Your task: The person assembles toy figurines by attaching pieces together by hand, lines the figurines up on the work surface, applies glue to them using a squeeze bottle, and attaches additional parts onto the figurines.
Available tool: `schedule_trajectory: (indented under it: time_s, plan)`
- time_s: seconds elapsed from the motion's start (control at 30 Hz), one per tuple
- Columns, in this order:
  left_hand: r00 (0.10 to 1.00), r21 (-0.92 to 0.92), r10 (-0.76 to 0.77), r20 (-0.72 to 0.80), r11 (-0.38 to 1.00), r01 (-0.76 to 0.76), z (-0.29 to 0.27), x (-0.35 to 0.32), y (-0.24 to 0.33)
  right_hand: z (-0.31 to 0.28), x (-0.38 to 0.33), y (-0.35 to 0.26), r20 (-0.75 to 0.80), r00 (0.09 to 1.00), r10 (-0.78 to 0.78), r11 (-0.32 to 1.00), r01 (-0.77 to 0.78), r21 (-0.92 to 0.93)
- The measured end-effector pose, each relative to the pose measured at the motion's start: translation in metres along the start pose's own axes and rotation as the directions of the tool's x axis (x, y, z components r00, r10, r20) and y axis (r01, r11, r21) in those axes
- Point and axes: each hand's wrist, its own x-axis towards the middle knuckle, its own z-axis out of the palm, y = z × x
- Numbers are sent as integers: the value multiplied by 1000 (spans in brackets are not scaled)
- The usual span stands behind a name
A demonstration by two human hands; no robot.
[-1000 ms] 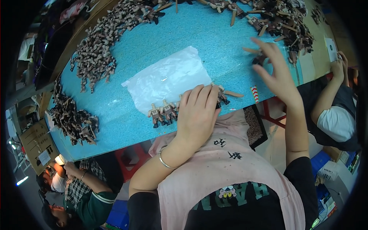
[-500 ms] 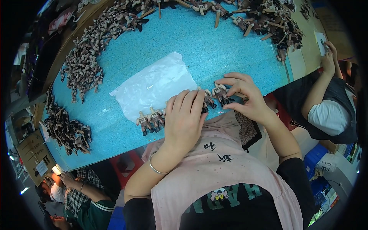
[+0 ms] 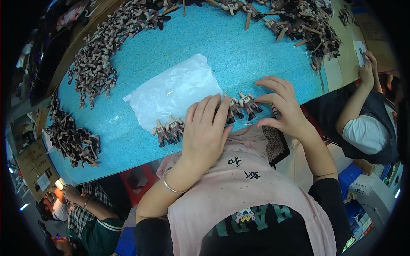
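Observation:
A row of small headless toy figures lies along the near edge of the blue table, in brown and cream with dark boots. My left hand (image 3: 205, 132) rests flat over the middle of the row, fingers stretched out, hiding some figures. Left of it two toy figures (image 3: 167, 130) show, and right of it two more toy figures (image 3: 241, 107). Just beyond the right end of the row, my right hand (image 3: 285, 110) is held with thumb and fingers spread, apart from the last figure. A small striped bit shows between its thumb and fingers; I cannot make it out.
A crumpled white plastic sheet (image 3: 175, 96) lies behind the row. Heaps of figure parts (image 3: 96, 59) line the left side, with a dark heap (image 3: 72, 138) nearer. Figures with brown swords (image 3: 303, 30) pile up at far right. Co-workers sit at left (image 3: 96, 213) and right (image 3: 363, 123).
My right hand has let go of the rightmost figure and drawn off to the right, its fingers opening. The left hand stays on the row. The whole view has shifted slightly.

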Motion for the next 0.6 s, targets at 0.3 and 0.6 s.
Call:
schedule_trajectory:
  time_s: [0.3, 0.6]
  plan:
    - [997, 246, -6, 78, 969, -14, -41, -38, -30, 26, 35, -26, 181, 966, -185, 982, 188, -3]
    - [997, 191, 70, 18, 979, -72, -30, -49, -56, 55, 45, -43, 130, 969, -209, 970, 222, -95]
